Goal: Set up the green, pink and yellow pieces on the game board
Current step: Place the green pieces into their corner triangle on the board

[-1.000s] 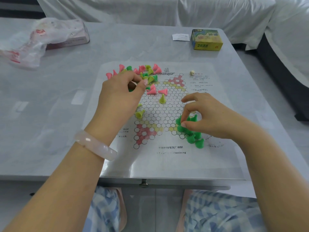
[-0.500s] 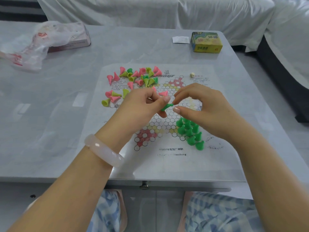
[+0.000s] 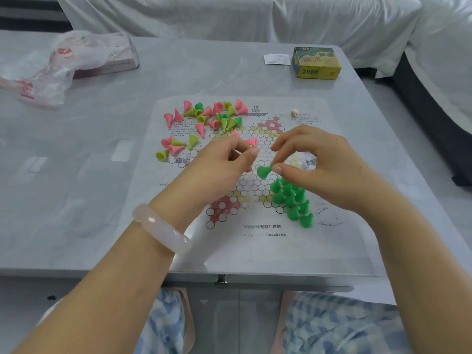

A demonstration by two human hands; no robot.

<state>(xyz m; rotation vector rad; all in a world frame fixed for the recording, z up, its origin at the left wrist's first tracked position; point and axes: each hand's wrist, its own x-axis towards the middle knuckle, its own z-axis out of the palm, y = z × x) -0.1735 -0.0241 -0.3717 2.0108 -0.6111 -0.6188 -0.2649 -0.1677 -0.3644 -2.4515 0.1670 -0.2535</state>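
The paper game board (image 3: 255, 241) lies flat on the grey table. Several green pieces (image 3: 291, 200) stand packed in its lower-right corner. My right hand (image 3: 319, 167) pinches one green piece (image 3: 264, 171) between thumb and forefinger, just above and left of that group. My left hand (image 3: 222, 164) hovers over the board's middle with fingers curled and thumb against forefinger; what it holds, if anything, is hidden. A loose pile of pink, yellow and green pieces (image 3: 214, 116) lies at the board's upper left, with a smaller group (image 3: 176, 146) below it.
A small die (image 3: 294, 113) sits at the board's upper right. A yellow box (image 3: 316, 63) and a paper slip (image 3: 277, 59) lie at the far right. A plastic bag (image 3: 51, 72) and pink box (image 3: 112, 65) lie far left. The table's front edge (image 3: 102, 273) runs below the board.
My left hand came from the loose pile to the board's middle and passed a green piece to my right hand, which now holds it above the green group.
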